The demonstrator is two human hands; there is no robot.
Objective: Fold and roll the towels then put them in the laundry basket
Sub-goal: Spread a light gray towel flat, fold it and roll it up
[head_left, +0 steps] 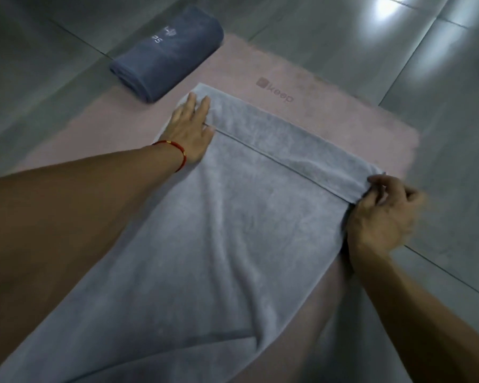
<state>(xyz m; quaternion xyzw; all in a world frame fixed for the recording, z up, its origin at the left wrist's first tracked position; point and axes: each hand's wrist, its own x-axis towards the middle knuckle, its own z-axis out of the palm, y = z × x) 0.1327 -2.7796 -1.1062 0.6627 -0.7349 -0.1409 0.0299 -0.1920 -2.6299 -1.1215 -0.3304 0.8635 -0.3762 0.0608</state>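
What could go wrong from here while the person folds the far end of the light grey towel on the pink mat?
The left hand lies flat on the light grey terry towel while the right hand pinches the folded edge, so the fold may come out skewed. The towel's near part is wrinkled, and creases could get rolled in. The right corner sits near the edge of the pink mat and could slip onto the grey tiled floor.

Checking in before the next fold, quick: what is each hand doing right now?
Left hand: open, fingers flat, pressing the light grey towel at its far left corner.
Right hand: closed, pinching the folded band at its right edge.
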